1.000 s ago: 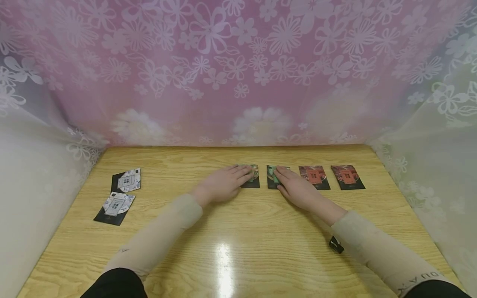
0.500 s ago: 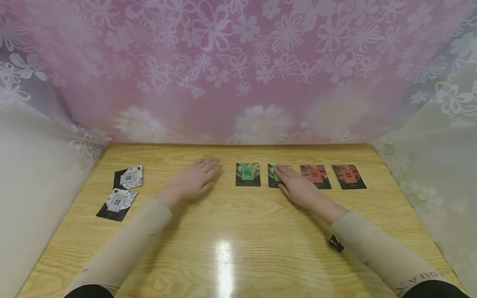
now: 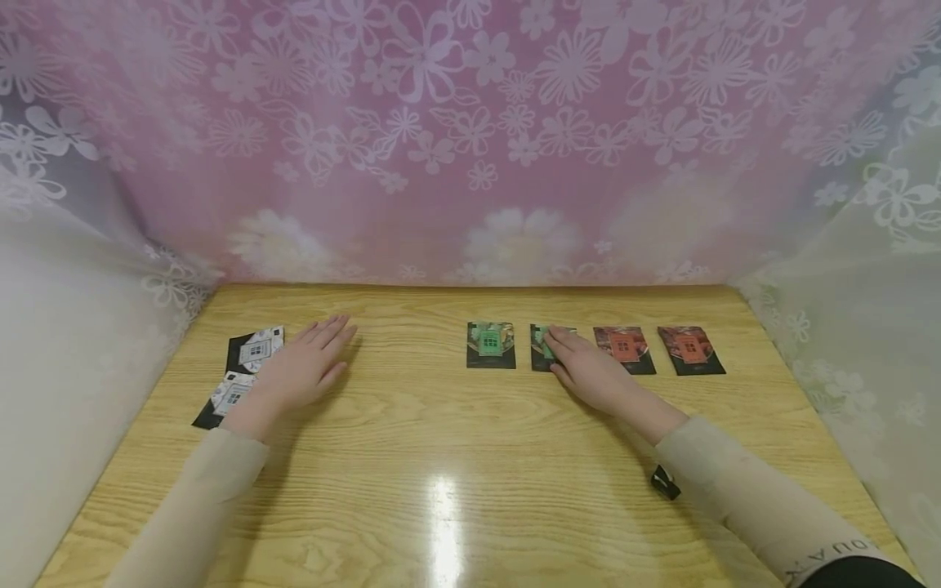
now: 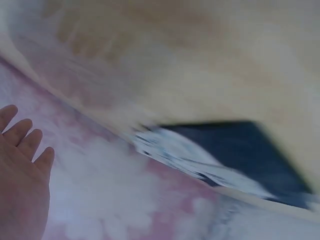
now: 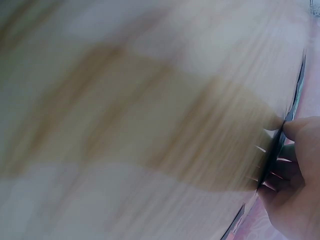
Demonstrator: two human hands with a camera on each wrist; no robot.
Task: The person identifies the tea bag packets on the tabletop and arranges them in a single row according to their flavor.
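My left hand [image 3: 318, 358] hovers open and flat over the wooden table [image 3: 456, 457], just right of two white-patterned cards, one [image 3: 257, 347] farther and one [image 3: 228, 396] partly hidden by the wrist. In the left wrist view the hand [image 4: 22, 170] shows straight fingers, with a blurred white-and-black card [image 4: 225, 165] nearby. My right hand [image 3: 569, 359] lies flat on a green card [image 3: 540, 347]; its fingertips [image 5: 292, 165] touch that card's edge [image 5: 277, 150]. A second green card [image 3: 490, 345] lies uncovered to the left of it.
Two red cards [image 3: 623, 349] [image 3: 691, 349] lie in a row right of the green ones. A small black object [image 3: 665, 482] sits by my right forearm. Pink and white flowered curtains [image 3: 470, 163] close in the table's back and sides.
My left hand let go of the left green card and swept left across the table to the white cards. The right hand stayed on its green card.
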